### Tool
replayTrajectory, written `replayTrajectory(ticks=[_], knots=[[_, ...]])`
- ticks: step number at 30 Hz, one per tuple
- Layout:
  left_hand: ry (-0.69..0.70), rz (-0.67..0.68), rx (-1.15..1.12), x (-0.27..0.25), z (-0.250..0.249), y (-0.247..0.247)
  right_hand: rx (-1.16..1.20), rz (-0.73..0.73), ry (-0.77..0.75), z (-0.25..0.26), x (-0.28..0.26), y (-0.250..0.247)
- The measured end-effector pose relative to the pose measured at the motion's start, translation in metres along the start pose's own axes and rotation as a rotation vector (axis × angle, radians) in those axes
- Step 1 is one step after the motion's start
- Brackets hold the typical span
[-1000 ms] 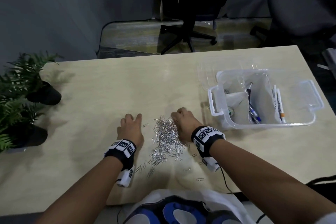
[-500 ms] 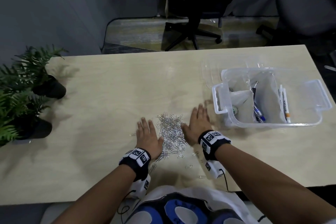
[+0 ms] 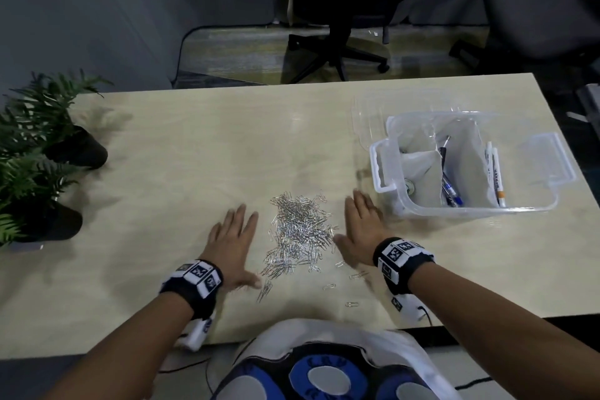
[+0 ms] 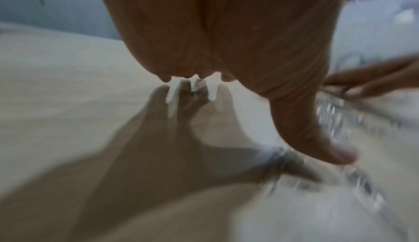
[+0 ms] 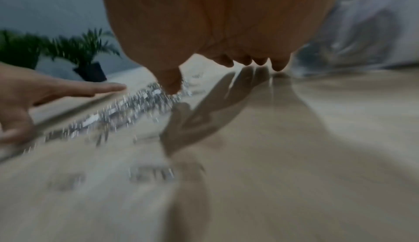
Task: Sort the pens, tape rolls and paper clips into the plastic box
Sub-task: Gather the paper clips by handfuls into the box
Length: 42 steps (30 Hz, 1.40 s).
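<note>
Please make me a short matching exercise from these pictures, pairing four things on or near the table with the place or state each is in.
Things:
1. paper clips
2. plastic box
3. potted plants
4. white pens

Places or states:
A. at the table's left edge
B. piled loose on the table between the two flat, open hands
C. lying inside the box, toward its right side
D. standing open on the right of the table, its clear lid behind it

Right pairs: 1-B, 2-D, 3-A, 4-C. The left hand and the right hand hold nothing.
</note>
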<state>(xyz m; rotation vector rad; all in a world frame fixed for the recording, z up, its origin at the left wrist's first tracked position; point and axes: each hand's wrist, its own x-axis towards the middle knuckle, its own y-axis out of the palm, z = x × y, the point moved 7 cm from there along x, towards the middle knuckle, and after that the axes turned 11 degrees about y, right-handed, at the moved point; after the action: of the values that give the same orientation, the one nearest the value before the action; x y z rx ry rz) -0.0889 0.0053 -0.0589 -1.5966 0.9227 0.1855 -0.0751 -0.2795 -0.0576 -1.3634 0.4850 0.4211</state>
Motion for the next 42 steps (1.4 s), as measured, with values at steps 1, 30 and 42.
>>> replayTrajectory(ticks=[1, 30, 42], knots=[[-0.002, 0.041, 0.032, -0.004, 0.005, 0.008, -0.059, 0.054, 0.012, -0.008, -0.004, 0.01], [-0.06, -0.166, 0.042, 0.006, -0.033, 0.0, -0.095, 0.114, -0.118, -0.019, -0.032, 0.016], [-0.019, -0.211, 0.057, 0.008, -0.06, 0.008, -0.24, 0.131, -0.25, 0.011, -0.045, 0.025]])
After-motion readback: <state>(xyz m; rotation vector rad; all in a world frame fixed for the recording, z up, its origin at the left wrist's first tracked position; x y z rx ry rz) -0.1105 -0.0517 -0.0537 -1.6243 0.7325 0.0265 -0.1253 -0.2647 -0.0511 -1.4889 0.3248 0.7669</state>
